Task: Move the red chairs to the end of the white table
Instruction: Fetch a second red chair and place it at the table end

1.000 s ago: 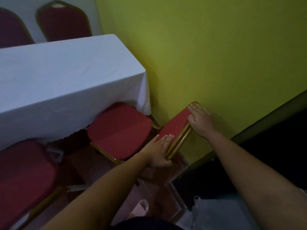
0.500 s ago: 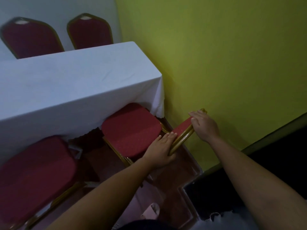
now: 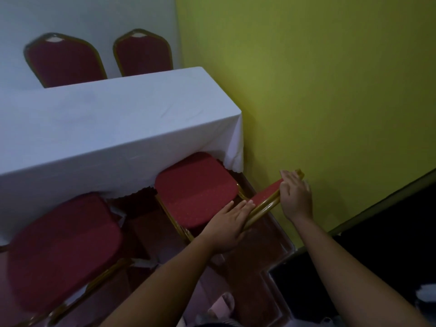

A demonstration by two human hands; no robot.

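Second chair: a red seat (image 3: 63, 253) is seen well to the left of the left hand, its front tucked under the cloth edge; it is not being touched.
White table: the table (image 3: 113, 128) lies beyond and to the left of both hands, its end corner just past the held chair's seat.
Held chair: the red chair (image 3: 195, 188) is placed at the table's end by the yellow wall (image 3: 330, 90); its seat lies just ahead of the left hand, partly under the cloth.
Left hand: the hand (image 3: 227, 226) is laid flat, fingers extended, against the near end of the gold-framed backrest (image 3: 266, 200); a closed grip is not seen.
Right hand: the hand (image 3: 295, 198) is draped over the far end of the backrest top, fingers curled loosely on it.
Step in hand: the chair is judged to be squared in; even pressure from both hands is advised, with the wall-side knuckles kept off the wall.
Far chairs: two backs (image 3: 66, 60) stand beyond the table.
Writing: none is legible.
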